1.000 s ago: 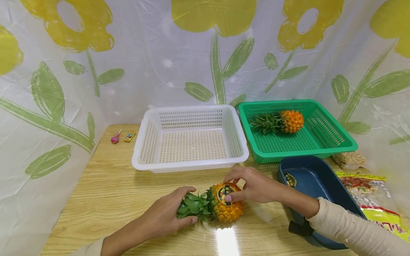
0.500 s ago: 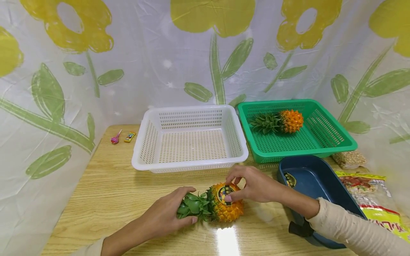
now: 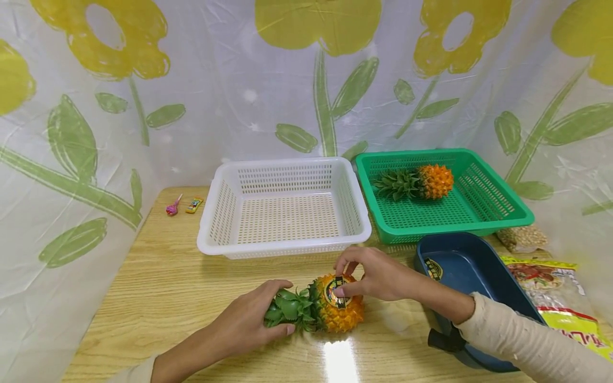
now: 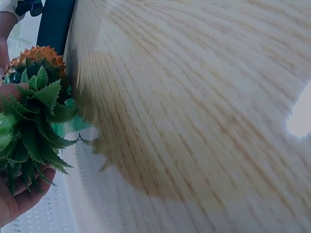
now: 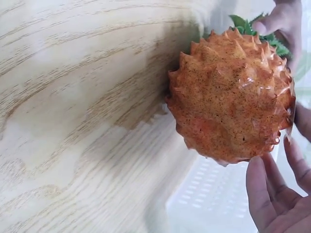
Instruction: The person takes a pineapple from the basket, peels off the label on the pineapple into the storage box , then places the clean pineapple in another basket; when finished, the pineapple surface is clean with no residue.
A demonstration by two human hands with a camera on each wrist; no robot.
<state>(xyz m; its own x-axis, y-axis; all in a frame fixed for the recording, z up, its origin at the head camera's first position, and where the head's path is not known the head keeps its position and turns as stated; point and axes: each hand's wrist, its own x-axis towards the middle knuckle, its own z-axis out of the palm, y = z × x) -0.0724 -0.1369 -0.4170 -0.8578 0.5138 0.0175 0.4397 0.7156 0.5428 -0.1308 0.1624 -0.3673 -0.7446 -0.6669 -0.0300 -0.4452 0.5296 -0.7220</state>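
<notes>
A small pineapple [image 3: 341, 319] lies on the wooden table, crown to the left and orange fruit to the right. My left hand [image 3: 249, 322] holds its green crown [image 3: 287, 308], thumb on the near side and fingers on the far side. On top of the fruit is a round black-and-gold label [image 3: 330, 291]. My right hand [image 3: 378, 274] pinches this label, thumb on its face and curled fingertips at its far edge. In the right wrist view the label's thin edge [image 5: 291, 114] stands between thumb and fingers. The left wrist view shows the crown's spiky leaves [image 4: 39, 131] within the left hand.
Behind the hands stands a white basket [image 3: 287, 249]. A green basket [image 3: 460, 230] at right holds another pineapple [image 3: 435, 182]. A blue pan [image 3: 479, 276] with a label inside sits under my right forearm, beside food packets [image 3: 546, 287]. A lollipop [image 3: 173, 205] and wrapped candy [image 3: 193, 205] lie far left.
My right thumb and fingers have shifted slightly left on the label, and the right forearm has moved a little with them. The left hand and pineapple have stayed put.
</notes>
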